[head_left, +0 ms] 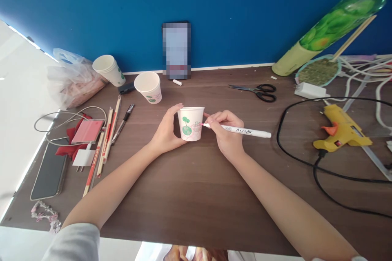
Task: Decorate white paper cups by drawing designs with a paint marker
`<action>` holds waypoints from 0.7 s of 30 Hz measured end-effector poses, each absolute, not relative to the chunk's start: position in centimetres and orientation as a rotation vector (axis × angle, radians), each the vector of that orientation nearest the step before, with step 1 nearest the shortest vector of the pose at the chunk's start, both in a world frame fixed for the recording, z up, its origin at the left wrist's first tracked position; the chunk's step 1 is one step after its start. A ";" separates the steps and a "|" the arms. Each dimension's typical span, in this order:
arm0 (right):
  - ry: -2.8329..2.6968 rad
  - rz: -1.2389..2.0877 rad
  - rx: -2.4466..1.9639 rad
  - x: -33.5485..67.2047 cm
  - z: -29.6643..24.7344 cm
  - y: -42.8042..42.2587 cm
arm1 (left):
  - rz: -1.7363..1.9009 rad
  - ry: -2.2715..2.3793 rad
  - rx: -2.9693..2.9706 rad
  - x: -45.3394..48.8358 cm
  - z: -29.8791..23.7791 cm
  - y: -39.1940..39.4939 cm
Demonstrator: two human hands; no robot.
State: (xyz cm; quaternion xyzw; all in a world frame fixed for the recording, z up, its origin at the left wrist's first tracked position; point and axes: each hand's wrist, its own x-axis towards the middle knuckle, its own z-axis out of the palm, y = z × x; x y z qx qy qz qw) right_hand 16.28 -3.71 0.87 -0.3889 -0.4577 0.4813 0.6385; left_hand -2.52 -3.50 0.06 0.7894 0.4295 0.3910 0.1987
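Observation:
A small white paper cup (191, 124) with a green plant print stands upright at the middle of the brown table (196, 195). My left hand (167, 132) is wrapped round its left side and holds it. My right hand (225, 132) grips a white acrylic marker (241, 131) in a pinch. The marker's pink tip touches the cup's right side, where pink marks show.
Two more paper cups (149, 87) (109, 69) stand at the back left beside a plastic bag (72, 77). A phone (176, 50) leans on the blue wall. Scissors (257, 91), a yellow glue gun (341, 132) with black cable, sticks and pens (107, 138), another phone (50, 171) lie around.

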 end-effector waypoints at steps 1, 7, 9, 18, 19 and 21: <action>-1.044 1.103 -0.889 16.3 0.8 -3.7 | 1.090 1.205 2.205 -2.5 0.0 -3.5; -1.041 1.108 -0.903 16.5 0.6 -3.6 | 1.075 1.225 2.195 -2.5 0.0 -3.6; -1.048 1.104 -0.917 16.5 0.6 -3.5 | 1.067 1.236 2.187 -2.5 0.0 -3.6; -1.073 1.097 -0.933 16.6 0.5 -3.5 | 1.065 1.242 2.182 -2.5 0.0 -3.6; -1.075 1.098 -0.932 16.6 0.5 -3.5 | 1.064 1.250 2.176 -2.5 0.0 -3.7; -1.074 1.108 -0.927 16.6 0.6 -3.5 | 1.064 1.266 2.160 -2.5 0.0 -3.7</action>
